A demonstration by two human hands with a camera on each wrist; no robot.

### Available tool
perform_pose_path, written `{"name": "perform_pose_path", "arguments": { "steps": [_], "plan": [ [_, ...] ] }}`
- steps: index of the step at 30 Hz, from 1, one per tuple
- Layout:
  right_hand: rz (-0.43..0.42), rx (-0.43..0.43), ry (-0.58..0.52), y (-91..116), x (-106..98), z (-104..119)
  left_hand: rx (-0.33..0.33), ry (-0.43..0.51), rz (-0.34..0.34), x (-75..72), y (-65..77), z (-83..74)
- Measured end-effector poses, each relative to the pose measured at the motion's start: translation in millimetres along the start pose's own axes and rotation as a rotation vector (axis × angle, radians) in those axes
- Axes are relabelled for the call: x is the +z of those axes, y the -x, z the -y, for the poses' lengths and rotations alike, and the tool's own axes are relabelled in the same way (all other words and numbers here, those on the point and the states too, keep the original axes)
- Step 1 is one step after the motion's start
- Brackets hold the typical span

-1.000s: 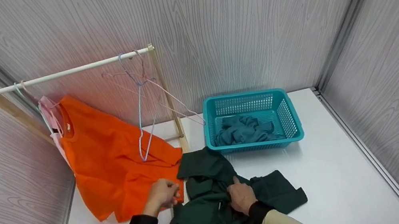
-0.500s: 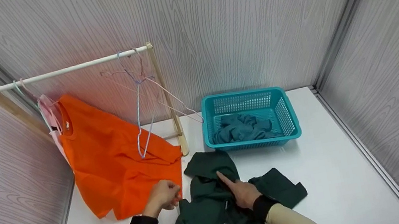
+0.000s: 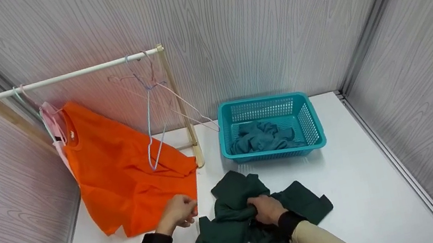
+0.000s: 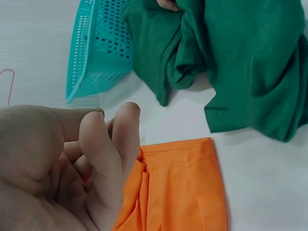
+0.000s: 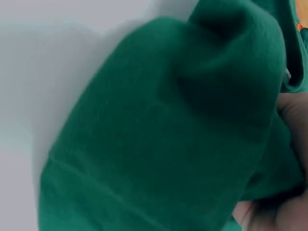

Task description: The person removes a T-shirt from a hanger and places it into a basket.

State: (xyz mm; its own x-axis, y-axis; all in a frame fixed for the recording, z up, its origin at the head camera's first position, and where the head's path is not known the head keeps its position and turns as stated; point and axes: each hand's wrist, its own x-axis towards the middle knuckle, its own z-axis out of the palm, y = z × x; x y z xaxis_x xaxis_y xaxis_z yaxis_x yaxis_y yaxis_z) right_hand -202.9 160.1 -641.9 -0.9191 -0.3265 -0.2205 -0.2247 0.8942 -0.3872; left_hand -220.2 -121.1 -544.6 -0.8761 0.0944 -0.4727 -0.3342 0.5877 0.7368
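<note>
A dark green T-shirt lies crumpled on the white table in the head view. My right hand pinches a fold near its middle; in the right wrist view the thumb and fingers close around the green cloth. To the left of the shirt, my left hand is held in front of the orange shirt, its fingers loosely curled around nothing. The left wrist view shows these bent fingers with the orange hem behind them and the green T-shirt beyond.
A teal basket with a crumpled blue-green cloth inside stands behind the green T-shirt. At the left, a rack rail carries the orange shirt, a pink garment, a bare blue hanger and a bare pink hanger.
My right hand went from a pointing finger on the green T-shirt to pinching its cloth. The shirt's upper left part has shifted right and bunched up, away from the orange shirt. The left hand stayed put.
</note>
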Motion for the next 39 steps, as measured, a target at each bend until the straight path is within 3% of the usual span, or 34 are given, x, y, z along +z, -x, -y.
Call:
{"name": "perform_pose_path", "arguments": {
  "steps": [6,14,26,31,35,39],
  "plan": [
    [-0.011,0.083,-0.062,8.0,-23.9,0.7,0.004,0.002,0.013,1.1,1.5,-0.8],
    [-0.029,0.083,-0.076,4.6,-105.3,-2.0,-0.004,-0.003,0.007,1.0,3.6,0.8],
    [-0.303,-0.032,-0.054,-8.2,-261.7,9.7,-0.031,0.044,-0.021,-1.9,6.4,6.2],
    [-0.392,-0.049,-0.095,-18.4,-321.2,20.8,-0.02,0.057,-0.03,-0.5,10.7,12.0],
    [-0.49,-0.029,-0.169,-24.3,-354.7,25.7,-0.017,0.075,-0.038,1.8,14.1,18.8],
    [-0.56,0.013,-0.228,-35.3,-360.2,16.2,-0.021,0.089,-0.039,6.9,18.8,27.2]
  ]
}}
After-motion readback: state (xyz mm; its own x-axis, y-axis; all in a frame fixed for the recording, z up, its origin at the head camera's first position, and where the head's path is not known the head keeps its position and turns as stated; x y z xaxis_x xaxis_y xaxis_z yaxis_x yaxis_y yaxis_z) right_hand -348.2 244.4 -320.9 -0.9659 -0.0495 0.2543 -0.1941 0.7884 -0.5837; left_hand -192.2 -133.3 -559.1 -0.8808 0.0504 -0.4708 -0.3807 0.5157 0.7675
